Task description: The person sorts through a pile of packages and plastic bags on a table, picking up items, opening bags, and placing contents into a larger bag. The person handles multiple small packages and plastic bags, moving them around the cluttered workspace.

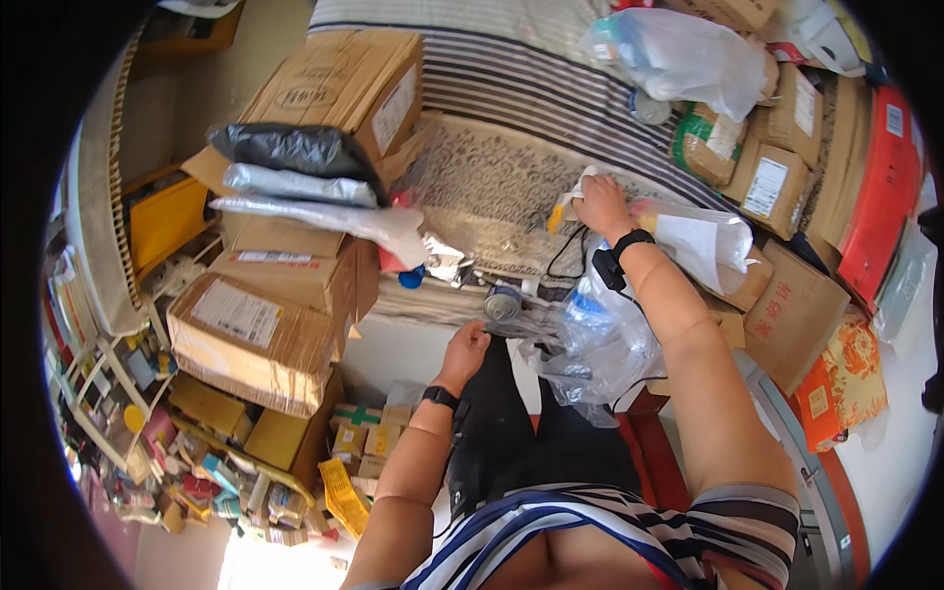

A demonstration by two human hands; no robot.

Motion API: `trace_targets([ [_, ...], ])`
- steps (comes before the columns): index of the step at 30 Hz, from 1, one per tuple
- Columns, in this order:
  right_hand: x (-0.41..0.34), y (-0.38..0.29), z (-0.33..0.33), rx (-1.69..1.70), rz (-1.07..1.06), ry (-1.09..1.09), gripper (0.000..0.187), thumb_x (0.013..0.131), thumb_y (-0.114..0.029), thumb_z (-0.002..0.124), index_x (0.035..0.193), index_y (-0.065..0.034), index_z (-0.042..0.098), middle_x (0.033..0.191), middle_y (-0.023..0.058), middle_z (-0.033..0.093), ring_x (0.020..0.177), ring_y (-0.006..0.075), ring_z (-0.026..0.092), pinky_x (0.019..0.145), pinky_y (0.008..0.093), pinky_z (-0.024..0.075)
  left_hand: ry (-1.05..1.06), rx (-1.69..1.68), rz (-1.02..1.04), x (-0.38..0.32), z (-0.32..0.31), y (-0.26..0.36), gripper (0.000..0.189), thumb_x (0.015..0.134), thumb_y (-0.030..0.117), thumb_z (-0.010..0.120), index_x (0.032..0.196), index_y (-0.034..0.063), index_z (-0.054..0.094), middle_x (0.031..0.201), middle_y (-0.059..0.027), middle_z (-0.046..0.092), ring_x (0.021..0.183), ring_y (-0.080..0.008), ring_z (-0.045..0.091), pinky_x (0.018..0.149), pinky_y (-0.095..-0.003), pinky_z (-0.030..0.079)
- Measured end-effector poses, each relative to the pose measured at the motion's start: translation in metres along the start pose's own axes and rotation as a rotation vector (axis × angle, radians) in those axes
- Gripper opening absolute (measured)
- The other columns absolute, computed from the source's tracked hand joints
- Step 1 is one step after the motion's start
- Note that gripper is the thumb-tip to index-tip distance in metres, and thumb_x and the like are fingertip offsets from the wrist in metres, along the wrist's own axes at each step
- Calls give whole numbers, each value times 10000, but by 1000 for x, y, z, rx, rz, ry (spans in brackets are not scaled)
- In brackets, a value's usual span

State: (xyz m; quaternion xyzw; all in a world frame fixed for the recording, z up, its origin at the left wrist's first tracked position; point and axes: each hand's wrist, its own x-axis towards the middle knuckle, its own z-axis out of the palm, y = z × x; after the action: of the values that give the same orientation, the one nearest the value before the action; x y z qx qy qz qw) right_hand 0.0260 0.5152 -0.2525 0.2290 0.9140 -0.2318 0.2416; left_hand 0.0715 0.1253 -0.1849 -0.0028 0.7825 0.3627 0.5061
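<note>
My right hand (pixel 601 208) reaches over the patterned cloth (pixel 490 166) and grips a small white-and-yellow item (pixel 564 206), which I cannot identify. A black cable (pixel 560 258) hangs just below it. My left hand (pixel 466 354) is lower, above my dark trousers, with thumb and fingertips pinched at the edge of a thin clear plastic bag (pixel 605 361). That crumpled bag, with blue markings, spreads between my arms and over my lap. A round metal tin (pixel 503 302) sits just beyond my left fingertips. Left of the tin are a crumpled silver wrapper (pixel 445 258) and a blue cap (pixel 413 277).
Stacked cardboard boxes (pixel 247 335) and plastic mailers (pixel 310 221) stand at the left. More boxes (pixel 771 192), a full white plastic bag (pixel 678 59) and a flat red package (pixel 881 192) crowd the right. A striped cloth (pixel 509 74) covers the far surface. Cluttered shelves (pixel 243 442) are lower left.
</note>
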Motion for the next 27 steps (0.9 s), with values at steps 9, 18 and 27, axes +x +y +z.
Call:
trace_targets([
  [9, 19, 44, -83, 634, 283, 175, 488, 802, -172, 523, 1237, 43, 476, 1103, 296, 610, 1074, 438, 563, 915, 440, 448, -15, -67, -73, 28, -7, 19, 331, 877, 180, 614, 1156, 3, 593, 894, -132, 667, 831, -241, 648, 757, -338, 508],
  [18, 24, 46, -75, 475, 207, 214, 340, 901, -252, 485, 999, 37, 635, 910, 249, 663, 877, 414, 630, 796, 470, 481, -69, -48, -101, 31, 5, 29, 407, 883, 212, 640, 1223, 11, 543, 962, -123, 653, 821, -192, 630, 757, -314, 501],
  [27, -74, -81, -50, 876, -218, -461, 424, 915, -391, 606, 911, 31, 647, 770, 149, 666, 688, 212, 605, 669, 363, 488, 53, -205, 280, 32, 12, 146, 655, 862, 110, 679, 1404, -21, 336, 1202, -176, 549, 1066, -219, 571, 818, -295, 498],
])
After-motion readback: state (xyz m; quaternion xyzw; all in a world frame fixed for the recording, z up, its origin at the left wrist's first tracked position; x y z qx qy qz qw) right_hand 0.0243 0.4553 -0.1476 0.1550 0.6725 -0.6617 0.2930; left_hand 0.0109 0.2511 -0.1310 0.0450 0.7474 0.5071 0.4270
